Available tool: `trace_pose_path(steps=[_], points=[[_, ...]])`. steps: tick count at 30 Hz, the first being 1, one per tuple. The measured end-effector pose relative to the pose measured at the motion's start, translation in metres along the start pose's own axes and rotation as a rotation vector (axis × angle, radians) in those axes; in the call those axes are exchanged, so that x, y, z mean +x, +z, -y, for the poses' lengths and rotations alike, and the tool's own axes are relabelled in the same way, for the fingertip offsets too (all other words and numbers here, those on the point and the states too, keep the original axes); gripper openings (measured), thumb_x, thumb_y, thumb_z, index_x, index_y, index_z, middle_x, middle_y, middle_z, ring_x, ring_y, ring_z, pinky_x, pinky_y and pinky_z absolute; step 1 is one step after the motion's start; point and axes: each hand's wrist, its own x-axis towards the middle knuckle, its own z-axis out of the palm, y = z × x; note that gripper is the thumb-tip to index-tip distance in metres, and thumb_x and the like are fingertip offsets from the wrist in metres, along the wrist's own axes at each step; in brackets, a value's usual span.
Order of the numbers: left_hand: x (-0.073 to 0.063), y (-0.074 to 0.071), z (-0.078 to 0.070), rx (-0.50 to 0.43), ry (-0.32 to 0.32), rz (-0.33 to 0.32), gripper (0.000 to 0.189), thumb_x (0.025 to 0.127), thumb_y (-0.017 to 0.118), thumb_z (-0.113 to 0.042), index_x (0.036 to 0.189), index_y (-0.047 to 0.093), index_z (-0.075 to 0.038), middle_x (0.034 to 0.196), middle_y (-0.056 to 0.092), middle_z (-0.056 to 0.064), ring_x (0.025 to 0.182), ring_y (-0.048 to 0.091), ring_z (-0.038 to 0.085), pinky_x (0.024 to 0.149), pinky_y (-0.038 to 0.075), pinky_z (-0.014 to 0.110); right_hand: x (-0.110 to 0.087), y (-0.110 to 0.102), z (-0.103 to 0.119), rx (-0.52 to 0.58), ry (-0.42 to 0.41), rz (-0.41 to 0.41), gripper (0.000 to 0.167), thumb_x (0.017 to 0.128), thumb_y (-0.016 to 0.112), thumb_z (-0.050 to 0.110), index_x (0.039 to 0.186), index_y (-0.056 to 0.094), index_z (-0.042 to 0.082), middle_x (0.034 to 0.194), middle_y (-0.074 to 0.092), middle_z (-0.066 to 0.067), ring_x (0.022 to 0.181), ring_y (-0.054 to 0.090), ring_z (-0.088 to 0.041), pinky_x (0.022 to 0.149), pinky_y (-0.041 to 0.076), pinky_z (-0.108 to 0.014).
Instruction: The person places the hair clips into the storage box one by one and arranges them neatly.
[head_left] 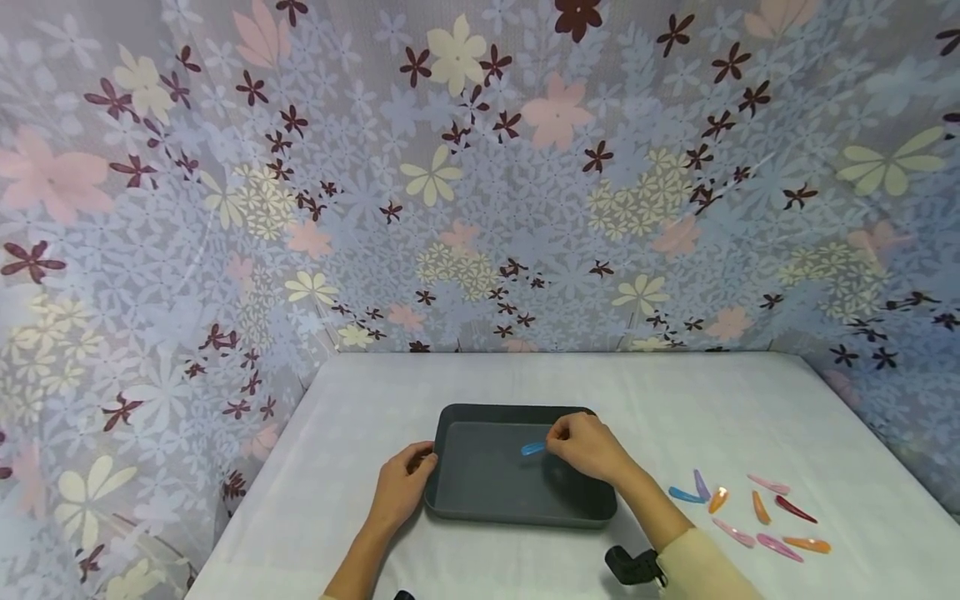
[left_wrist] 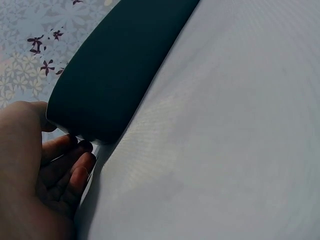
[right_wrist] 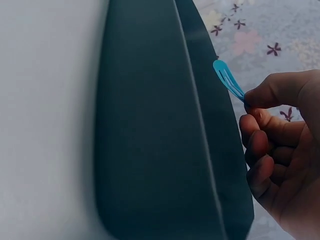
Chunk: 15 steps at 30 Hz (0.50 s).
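Observation:
A blue snap hair clip [head_left: 533, 448] is pinched between the thumb and forefinger of my right hand [head_left: 587, 446], over the inside of a dark grey tray [head_left: 517, 492]. The right wrist view shows this hair clip [right_wrist: 227, 80] pointing away from the fingertips, with the other fingers of the right hand [right_wrist: 285, 145] curled below. At the tray's left side, my left hand [head_left: 401, 487] holds the edge. From the left wrist, the thumb of the left hand [left_wrist: 45, 165] is at the tray's end wall [left_wrist: 100, 85] and the fingers curl by its lower edge.
Right of the tray, several hair clips lie scattered on the white cloth [head_left: 375, 392], among them a purple clip [head_left: 701, 485], a dark red clip [head_left: 796, 509] and an orange clip [head_left: 807, 545]. Flowered fabric [head_left: 480, 208] hangs behind and beside the table.

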Motion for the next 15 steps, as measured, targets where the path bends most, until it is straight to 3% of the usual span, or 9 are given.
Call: trace_pose_path(steps=[15], points=[[-0.001,-0.001,0.0,-0.012,0.001,0.005,0.027,0.092,0.059,-0.031,0.116,0.066,-0.021,0.102,0.069,-0.005,0.086,0.06,0.008,0.078,0.047,0.026,0.0,0.024,0.016,-0.071,-0.097,0.048,0.009,0.086,0.061,0.019,0.081,0.068,0.018,0.075,0.063,0.008,0.062,0.053,-0.009,0.06,0.044,-0.028]])
